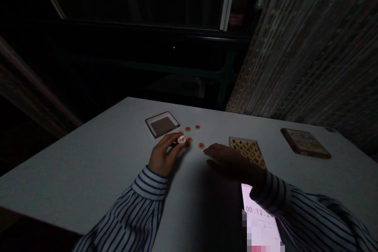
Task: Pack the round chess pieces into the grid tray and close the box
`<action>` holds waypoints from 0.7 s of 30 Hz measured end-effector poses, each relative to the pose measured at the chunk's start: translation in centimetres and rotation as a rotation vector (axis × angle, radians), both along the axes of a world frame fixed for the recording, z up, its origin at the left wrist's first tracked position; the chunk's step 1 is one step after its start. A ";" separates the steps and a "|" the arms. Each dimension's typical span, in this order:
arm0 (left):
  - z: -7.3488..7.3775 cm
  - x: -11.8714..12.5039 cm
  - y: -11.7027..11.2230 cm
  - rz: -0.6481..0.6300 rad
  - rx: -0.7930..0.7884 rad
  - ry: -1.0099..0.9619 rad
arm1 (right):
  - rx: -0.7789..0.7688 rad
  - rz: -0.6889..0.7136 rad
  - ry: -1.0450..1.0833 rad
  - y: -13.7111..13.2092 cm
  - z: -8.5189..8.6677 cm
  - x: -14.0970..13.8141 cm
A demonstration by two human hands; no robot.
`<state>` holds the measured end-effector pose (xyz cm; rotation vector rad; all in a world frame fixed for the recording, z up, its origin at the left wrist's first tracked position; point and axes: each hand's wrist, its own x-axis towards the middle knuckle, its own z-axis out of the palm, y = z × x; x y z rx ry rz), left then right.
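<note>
In the head view, a white table (109, 157) is seen in a dark room. By the left hand (163, 153), a round piece (181, 139) with a red character is held above the table; it is pinched between the thumb and the fingers, and its marked face is turned to the camera. Near this hand, several loose pieces (197, 127) with red marks are scattered, and some of them are partly hidden by the fingers. The right hand (233, 161) is stretched toward the left, its fingers extended and its thumb set apart, and nothing is seen gripped in it. Just beside its fingertips, one loose disc (201, 145) is lying flat. Behind the left hand, a shallow open tray (162, 124) is placed. Beyond the right hand, a box (243, 139) is filled with rows of dark- and red-marked pieces, and it is partly covered by the hand. Farther to the right, a flat case (305, 142) is laid. Under the right forearm, a lit phone (261, 218) with timer digits is partly hidden.
</note>
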<state>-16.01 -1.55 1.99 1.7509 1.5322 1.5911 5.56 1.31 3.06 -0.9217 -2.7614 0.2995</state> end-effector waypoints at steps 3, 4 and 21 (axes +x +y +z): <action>0.1 0.4 -0.2 -0.051 0.002 0.033 | 0.012 -0.018 0.037 0.1 0.0 0.6; 0.0 0.6 -0.3 -0.055 -0.001 0.043 | 0.012 -0.037 0.053 0.2 0.1 0.9; 0.6 6.0 0.6 -0.167 -0.200 -0.280 | -0.077 -0.317 0.268 0.5 3.3 6.4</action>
